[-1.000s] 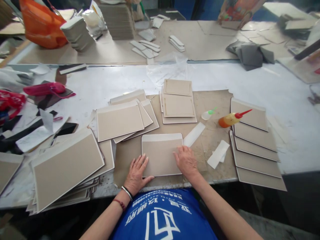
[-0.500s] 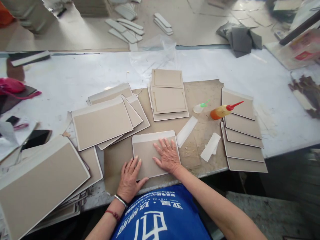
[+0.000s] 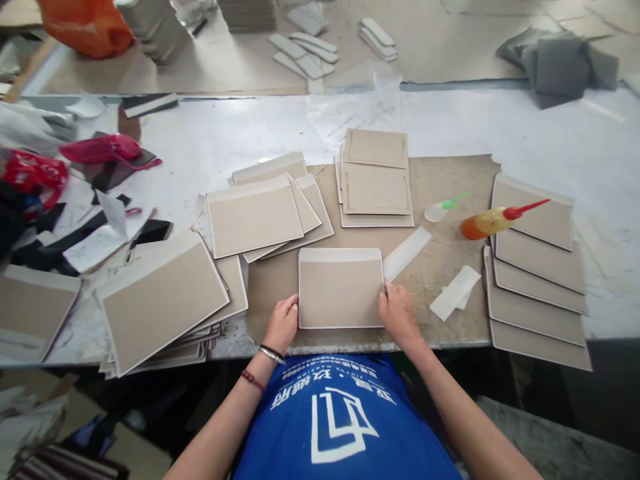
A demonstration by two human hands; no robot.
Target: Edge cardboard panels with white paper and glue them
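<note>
A beige rectangular panel [image 3: 341, 293] with a paler strip along its far edge is in front of me, over a brown work sheet [image 3: 273, 283]. My left hand [image 3: 284, 321] is closed on its left edge, and my right hand [image 3: 399, 310] pinches its right edge. Just beyond the right hand lies a white strip [image 3: 407, 253]. Shorter white strips [image 3: 455, 293] rest farther right. Two squeeze bottles lie beyond them: a small clear bottle with a green tip [image 3: 437, 211] and an amber-filled bottle with a red nozzle [image 3: 487, 222].
Similar panels are stacked at left [image 3: 163, 303], back left [image 3: 255, 217] and right [image 3: 535, 320]. Panels with brownish lines near their edges [image 3: 376, 192] lie straight ahead. A pink pouch [image 3: 103, 149] and dark scraps occupy the far left. The table's front edge runs close to my body.
Both hands were lying flat, the right on the panel and the left at its lower left corner. Now they grip its two sides, and the panel sits straighter. The view has shifted left.
</note>
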